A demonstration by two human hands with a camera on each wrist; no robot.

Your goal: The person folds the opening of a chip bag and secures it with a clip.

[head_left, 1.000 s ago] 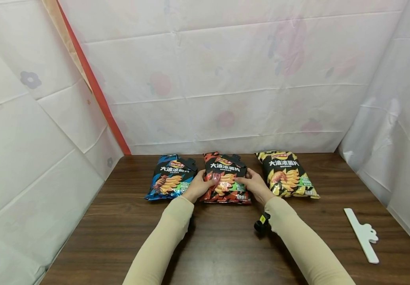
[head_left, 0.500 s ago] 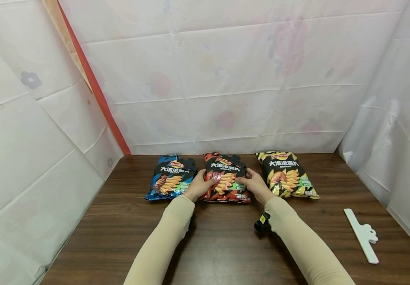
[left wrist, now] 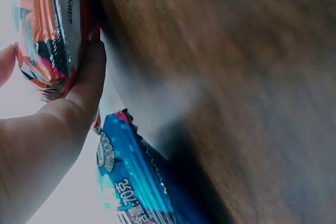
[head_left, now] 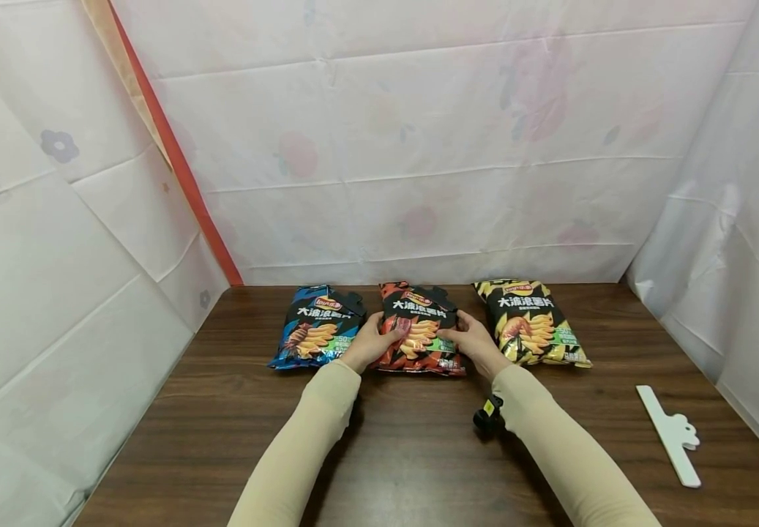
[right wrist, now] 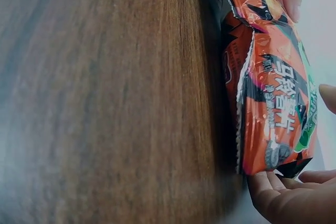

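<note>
A glossy red-and-black foil Lay's chip bag (head_left: 421,333), lettered 大波浪薯片, sits at the far side of the brown wooden table (head_left: 405,446), between 2 hands. The left hand (head_left: 367,345) and right hand (head_left: 476,344) grip opposite edges, thumbs over, fingers beneath. Blue-and-black (head_left: 313,333) and yellow-and-black foil Lay's bags (head_left: 529,326) flank it; the blue shows 70克.

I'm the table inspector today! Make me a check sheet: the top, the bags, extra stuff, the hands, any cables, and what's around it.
Surface: dark wood-look table.
Bags: red bag in the middle, blue bag to its left, yellow bag to its right. Dark pieces, maybe clips, at the top of the blue and red ones.
Extra stuff: white clip lying on the right.
Hands: left hand and right hand grip opposite sides of the red bag. Black gadget by the right wrist.
Cables: nothing seen.
Surroundings: pale printed sheets, red strip at back left.
</note>
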